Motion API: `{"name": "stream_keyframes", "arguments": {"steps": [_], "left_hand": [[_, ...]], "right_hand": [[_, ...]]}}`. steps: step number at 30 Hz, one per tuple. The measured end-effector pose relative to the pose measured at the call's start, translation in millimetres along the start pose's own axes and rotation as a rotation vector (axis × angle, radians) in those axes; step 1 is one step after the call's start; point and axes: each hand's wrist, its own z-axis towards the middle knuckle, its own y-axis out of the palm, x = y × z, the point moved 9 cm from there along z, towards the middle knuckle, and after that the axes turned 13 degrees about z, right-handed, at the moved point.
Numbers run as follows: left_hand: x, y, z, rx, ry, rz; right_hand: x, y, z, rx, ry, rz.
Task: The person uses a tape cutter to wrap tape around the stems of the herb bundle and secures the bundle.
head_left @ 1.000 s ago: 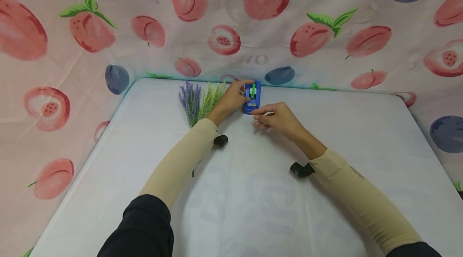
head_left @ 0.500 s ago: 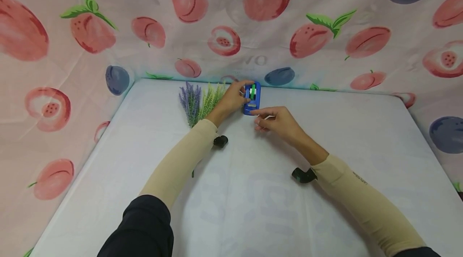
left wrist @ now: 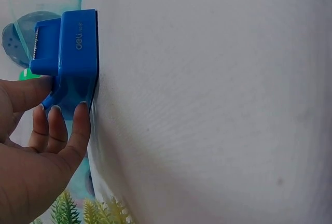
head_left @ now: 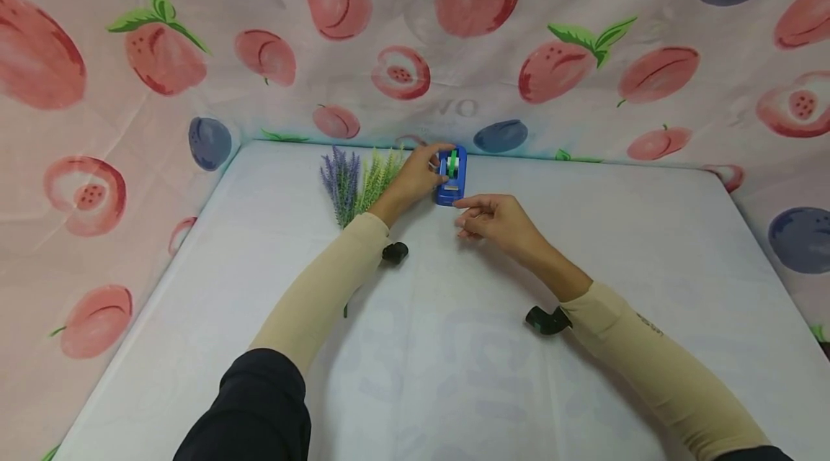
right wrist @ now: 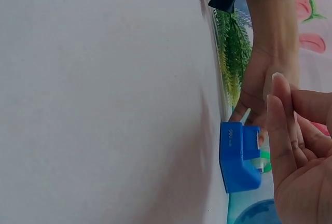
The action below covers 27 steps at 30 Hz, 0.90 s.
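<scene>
A blue tape dispenser (head_left: pixel 460 184) with a green-cored tape roll (head_left: pixel 452 163) stands at the table's far edge. My left hand (head_left: pixel 415 176) grips its left side, thumb above and fingers along the lower body in the left wrist view. Close to the dispenser's near end, my right hand (head_left: pixel 506 225) has its thumb pressed against its fingers, seemingly pinching the end of the clear tape. That tape is hardly visible; a faint pale line (left wrist: pixel 22 40) runs past the cutter teeth (left wrist: pixel 36 43) in the left wrist view.
Purple artificial flowers (head_left: pixel 340 184) and yellow-green ones (head_left: pixel 376 184) lie left of the dispenser, their stems partly under the left forearm. A fruit-print cloth (head_left: pixel 402 7) hangs behind the white table (head_left: pixel 441 360). Black wrist cameras (head_left: pixel 547 320) project from both sleeves.
My right hand has drawn back slightly toward me and to the right, its wrist lower. The left hand and the tape dispenser stay in place.
</scene>
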Motion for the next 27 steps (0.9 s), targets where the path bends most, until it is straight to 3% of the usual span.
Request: {"name": "stream_keyframes", "arguments": {"steps": [27], "left_hand": [[-2.5,0.9,1.6,-0.002,-0.001,-0.015]], "right_hand": [[0,8,-16.5,-0.023,0.027,0.073]]}}
